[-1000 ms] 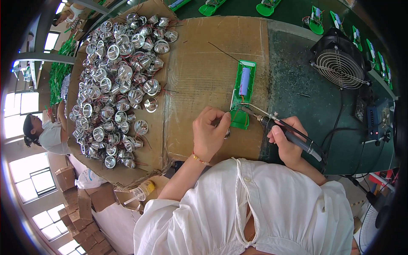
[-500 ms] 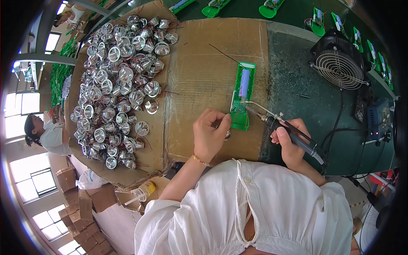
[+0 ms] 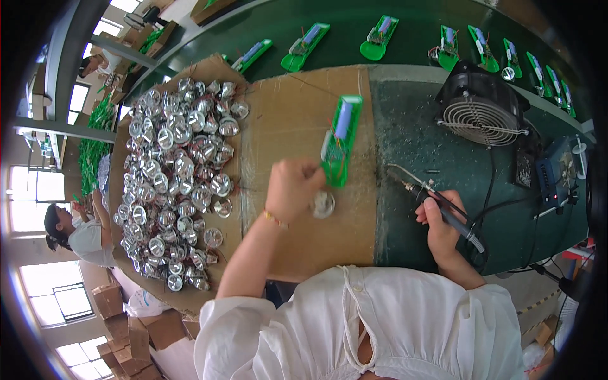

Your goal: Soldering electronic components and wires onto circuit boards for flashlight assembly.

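A green plastic casing point(image 3: 339, 174) slants on the cardboard, holding a purple cylindrical battery point(image 3: 343, 121) and a small circuit board point(image 3: 335, 151) with wires. My left hand point(image 3: 292, 190) is closed at its lower left edge, fingers pinched and somewhat blurred. Just below, beside those fingers, a shiny reflector cup point(image 3: 323, 204) shows, smeared by motion. To the right, over the dark green bench, my right hand point(image 3: 441, 218) grips a soldering iron point(image 3: 453, 218) with a thin metal tube alongside. Its tip points up and left, apart from the casing.
A pile of reflector cups point(image 3: 177, 171) fills a cardboard box at left. A black fan point(image 3: 484, 107) with a wire guard stands at back right, near a blue soldering station point(image 3: 557, 180). More green casings point(image 3: 379, 39) line the far shelf. A co-worker point(image 3: 85, 231) is at far left.
The soldering iron has moved off the circuit board to the right. The casing has shifted left and tilted with my left hand, and the reflector cup shows more. My view has tilted too.
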`<state>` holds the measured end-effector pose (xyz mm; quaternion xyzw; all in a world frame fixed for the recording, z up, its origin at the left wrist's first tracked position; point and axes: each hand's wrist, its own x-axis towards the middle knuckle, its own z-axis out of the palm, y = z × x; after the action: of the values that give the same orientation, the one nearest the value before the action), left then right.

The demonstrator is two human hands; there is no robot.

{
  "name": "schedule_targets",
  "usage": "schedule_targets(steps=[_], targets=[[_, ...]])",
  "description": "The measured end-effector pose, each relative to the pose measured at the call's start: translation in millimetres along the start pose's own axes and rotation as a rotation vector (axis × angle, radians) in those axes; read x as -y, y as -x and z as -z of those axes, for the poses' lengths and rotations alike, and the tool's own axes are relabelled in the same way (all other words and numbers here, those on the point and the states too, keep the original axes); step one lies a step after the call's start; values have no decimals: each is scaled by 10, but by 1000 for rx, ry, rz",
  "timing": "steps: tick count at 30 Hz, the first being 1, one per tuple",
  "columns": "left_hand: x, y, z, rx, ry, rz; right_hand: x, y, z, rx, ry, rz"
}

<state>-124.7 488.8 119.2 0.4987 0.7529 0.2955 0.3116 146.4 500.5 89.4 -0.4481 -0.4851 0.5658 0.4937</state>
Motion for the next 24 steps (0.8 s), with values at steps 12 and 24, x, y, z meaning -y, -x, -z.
schedule_targets(steps=[12,24], targets=[[-1022,-2359,-473,-268,-563,-426,-103,-18,-50,-7,44,-66],[-362,-969,-136,-279,-272,-428,-131,-23,-27,17,66,-39]])
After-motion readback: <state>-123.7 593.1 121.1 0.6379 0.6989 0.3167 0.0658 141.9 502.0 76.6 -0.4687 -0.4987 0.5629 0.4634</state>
